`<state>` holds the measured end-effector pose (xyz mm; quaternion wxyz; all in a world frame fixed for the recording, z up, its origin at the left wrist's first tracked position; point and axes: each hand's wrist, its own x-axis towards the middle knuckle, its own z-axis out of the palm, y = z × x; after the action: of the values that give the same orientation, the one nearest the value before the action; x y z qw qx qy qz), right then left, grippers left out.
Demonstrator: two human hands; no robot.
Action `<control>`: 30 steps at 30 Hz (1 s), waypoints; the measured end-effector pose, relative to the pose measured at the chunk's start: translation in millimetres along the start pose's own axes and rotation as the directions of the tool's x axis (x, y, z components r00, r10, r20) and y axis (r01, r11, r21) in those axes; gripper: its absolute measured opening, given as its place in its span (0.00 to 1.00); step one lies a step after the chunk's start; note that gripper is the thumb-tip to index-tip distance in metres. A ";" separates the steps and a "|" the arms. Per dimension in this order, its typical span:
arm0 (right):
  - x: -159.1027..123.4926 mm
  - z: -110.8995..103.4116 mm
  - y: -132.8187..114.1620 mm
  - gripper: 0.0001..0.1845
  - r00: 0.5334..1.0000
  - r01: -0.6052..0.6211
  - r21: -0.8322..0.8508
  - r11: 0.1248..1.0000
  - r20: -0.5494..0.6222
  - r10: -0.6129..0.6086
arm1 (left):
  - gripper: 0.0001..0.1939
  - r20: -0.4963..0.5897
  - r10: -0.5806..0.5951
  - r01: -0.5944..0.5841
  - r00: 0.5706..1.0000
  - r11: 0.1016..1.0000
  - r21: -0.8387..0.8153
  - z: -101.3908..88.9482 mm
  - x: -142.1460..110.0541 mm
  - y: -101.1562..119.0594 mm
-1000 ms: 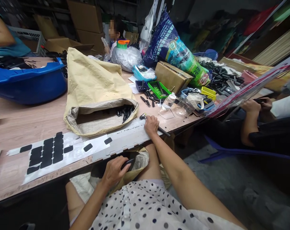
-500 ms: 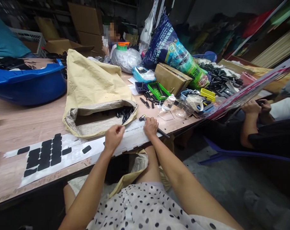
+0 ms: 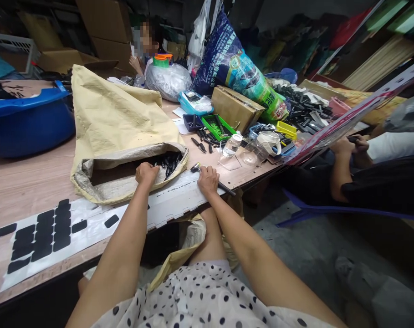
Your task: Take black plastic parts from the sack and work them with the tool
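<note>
My left hand (image 3: 147, 174) is at the mouth of a tan woven sack (image 3: 121, 107), just left of small black parts (image 3: 172, 163) lying inside it. Its fingers are curled together, and whatever they may hold cannot be made out. My right hand (image 3: 208, 181) is closed around a dark hammer-like tool (image 3: 227, 189), whose head sticks out to the left and whose black handle points to the lower right. That hand rests on a white strip (image 3: 172, 200) along the table's front edge. Black rounded pads (image 3: 61, 225) lie on white sheeting at left.
A blue basin (image 3: 29, 123) stands at left. Past my right hand are a green tray (image 3: 218, 127), a small bottle (image 3: 232, 145), a clear jug (image 3: 259, 150) and a cardboard box (image 3: 237, 107). One person sits behind the table; another person's hands (image 3: 352, 148) are at right.
My left hand has moved left and up from the table edge to the sack's mouth. My right hand stays on the tool. The whole view has shifted slightly.
</note>
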<state>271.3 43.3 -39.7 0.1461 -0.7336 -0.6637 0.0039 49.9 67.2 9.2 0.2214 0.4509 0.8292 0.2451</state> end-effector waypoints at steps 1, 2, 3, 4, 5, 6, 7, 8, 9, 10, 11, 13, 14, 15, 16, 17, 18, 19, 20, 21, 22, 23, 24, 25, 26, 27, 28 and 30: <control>-0.2 -0.5 -0.2 0.16 1.000 -0.004 0.000 1.000 0.006 0.004 | 0.06 0.003 0.004 -0.004 1.000 1.000 0.018 -6.1 -7.8 -4.3; -0.4 -0.8 -0.3 0.16 1.000 -0.007 0.001 1.000 0.010 0.007 | 0.08 -0.007 0.040 -0.039 0.999 0.999 0.026 -12.1 -17.8 -9.7; -0.5 -0.9 -0.4 0.17 1.000 -0.005 0.003 1.000 0.012 0.005 | 0.09 -0.023 0.128 -0.128 0.991 0.992 0.015 -17.0 -29.5 -16.4; -0.6 -0.7 -0.3 0.17 1.000 -0.002 0.004 1.000 0.009 0.002 | 0.10 -0.033 0.254 -0.255 0.967 0.967 -0.010 -20.5 -42.1 -24.3; -0.5 -0.2 -0.1 0.17 1.000 0.002 0.005 1.000 0.004 -0.002 | 0.11 -0.022 0.373 -0.374 0.928 0.927 -0.038 -22.2 -54.6 -33.1; -0.5 0.4 0.1 0.17 1.000 0.004 0.003 1.000 -0.003 -0.004 | 0.12 0.017 0.474 -0.472 0.880 0.879 -0.067 -21.9 -66.0 -42.5; -0.5 1.1 0.3 0.17 1.000 0.004 0.001 1.000 -0.009 -0.004 | 0.12 0.055 0.549 -0.543 0.834 0.835 -0.089 -19.9 -75.5 -51.9; -0.5 1.8 0.6 0.17 1.000 0.002 -0.002 1.000 -0.014 -0.002 | 0.12 0.095 0.597 -0.589 0.797 0.802 -0.098 -16.5 -82.7 -60.9; -0.6 2.6 0.9 0.17 1.000 0.000 -0.003 1.000 -0.018 0.000 | 0.11 0.130 0.618 -0.611 0.775 0.786 -0.095 -12.3 -87.4 -69.1; -0.8 3.3 1.2 0.17 1.000 -0.001 -0.002 1.000 -0.022 0.001 | 0.11 0.152 0.623 -0.618 0.767 0.781 -0.085 -7.7 -89.8 -76.1; -1.0 3.9 1.4 0.17 1.000 0.000 0.000 1.000 -0.026 0.000 | 0.12 0.163 0.619 -0.616 0.768 0.784 -0.072 -3.3 -90.4 -81.6; -1.6 4.9 1.7 0.17 1.000 0.005 0.007 1.000 -0.029 -0.005 | 0.13 0.156 0.605 -0.605 0.781 0.794 -0.050 4.1 -88.2 -88.7; -1.7 5.1 1.8 0.17 1.000 0.006 0.010 1.000 -0.030 -0.005 | 0.14 0.145 0.603 -0.603 0.785 0.796 -0.047 6.7 -86.6 -90.6; -1.5 5.1 1.9 0.17 1.000 0.005 0.012 1.000 -0.029 -0.004 | 0.15 0.136 0.603 -0.603 0.786 0.796 -0.047 8.6 -85.1 -91.7; -1.1 4.6 1.9 0.17 1.000 0.002 0.015 1.000 -0.027 -0.001 | 0.16 0.129 0.605 -0.604 0.786 0.796 -0.049 9.9 -83.9 -92.2; -0.4 3.7 1.9 0.17 1.000 -0.001 0.017 1.000 -0.023 0.002 | 0.16 0.125 0.606 -0.604 0.786 0.795 -0.055 10.6 -83.1 -92.6; 0.5 2.2 1.9 0.17 1.000 -0.005 0.018 1.000 -0.018 0.006 | 0.16 0.121 0.605 -0.603 0.787 0.796 -0.064 11.1 -82.5 -92.8; 1.4 0.1 1.9 0.17 1.000 -0.010 0.019 1.000 -0.008 0.010 | 0.15 0.118 0.604 -0.599 0.788 0.797 -0.075 11.4 -82.0 -93.0; 1.8 -2.5 1.8 0.17 1.000 -0.013 0.020 1.000 0.006 0.013 | 0.15 0.116 0.600 -0.594 0.791 0.800 -0.085 11.5 -81.6 -93.2; 1.3 -5.5 1.7 0.17 1.000 -0.015 0.022 1.000 0.022 0.015 | 0.14 0.116 0.595 -0.588 0.795 0.804 -0.096 11.7 -81.2 -93.5; -0.4 -8.6 1.4 0.17 0.999 -0.014 0.030 0.999 0.034 0.013 | 0.14 0.120 0.590 -0.581 0.798 0.807 -0.105 11.9 -80.7 -93.8; -3.9 -11.4 0.8 0.17 0.999 -0.007 0.050 0.999 0.039 0.006 | 0.14 0.125 0.587 -0.576 0.800 0.810 -0.112 12.2 -80.2 -94.2; -9.2 -13.7 0.0 0.17 0.999 0.006 0.086 0.996 0.033 -0.009 | 0.14 0.131 0.584 -0.573 0.801 0.811 -0.117 12.6 -79.7 -94.5; -16.5 -15.3 -1.2 0.18 0.999 0.030 0.139 0.990 0.013 -0.032 | 0.14 0.135 0.583 -0.571 0.801 0.812 -0.121 13.0 -79.3 -94.7; -25.4 -16.2 -2.8 0.18 0.998 0.069 0.206 0.976 -0.019 -0.067 | 0.14 0.135 0.583 -0.570 0.801 0.812 -0.125 13.5 -79.0 -95.0; -35.6 -16.5 -4.8 0.19 0.992 0.121 0.279 0.953 -0.057 -0.109 | 0.14 0.132 0.584 -0.570 0.801 0.811 -0.129 14.0 -78.8 -95.2; -46.4 -16.3 -7.2 0.19 0.983 0.183 0.350 0.919 -0.095 -0.160 | 0.14 0.127 0.586 -0.571 0.800 0.810 -0.135 14.5 -78.7 -95.3; -67.1 -15.6 -13.2 0.20 0.954 0.298 0.455 0.839 -0.148 -0.259 | 0.14 0.118 0.589 -0.572 0.800 0.807 -0.146 15.3 -78.8 -95.5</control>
<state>253.6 -24.4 -34.5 0.3460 -0.5710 -0.7356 0.1144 36.9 -42.3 -49.1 0.2235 0.6891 0.6171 0.3072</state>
